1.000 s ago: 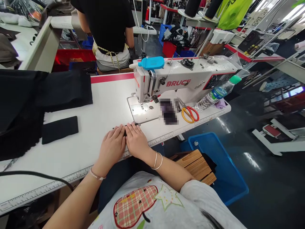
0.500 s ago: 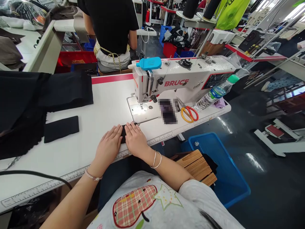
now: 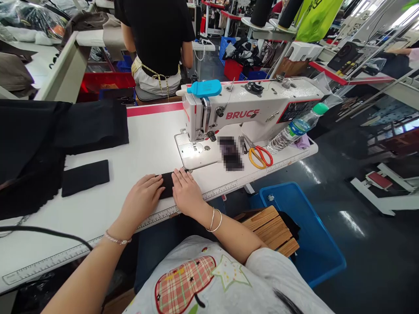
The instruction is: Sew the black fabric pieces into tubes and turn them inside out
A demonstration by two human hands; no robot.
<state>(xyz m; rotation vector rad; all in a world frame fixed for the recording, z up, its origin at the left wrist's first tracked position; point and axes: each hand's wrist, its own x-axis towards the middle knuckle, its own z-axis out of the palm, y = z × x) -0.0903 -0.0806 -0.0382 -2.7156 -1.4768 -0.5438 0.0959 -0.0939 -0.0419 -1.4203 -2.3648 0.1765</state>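
Note:
A small black fabric piece (image 3: 168, 185) lies on the white table (image 3: 131, 148) near its front edge, just before the sewing machine's lit needle plate (image 3: 191, 150). My left hand (image 3: 143, 198) lies flat on the piece's left end, fingers stretched out. My right hand (image 3: 186, 192) rests flat on its right end, fingers together and pointing at the white BRUCE sewing machine (image 3: 248, 109). Most of the piece is hidden under my palms.
Another black rectangle (image 3: 85, 177) and a large black cloth pile (image 3: 36, 139) lie at the left. Orange-handled scissors (image 3: 260, 156) and a water bottle (image 3: 297, 126) sit right of the machine. A blue bin (image 3: 307, 231) and wooden stool (image 3: 270, 226) stand below. A person in black works behind.
My left hand has slid leftward away from my right hand, uncovering more of the black piece between them. My right hand has stayed in place.

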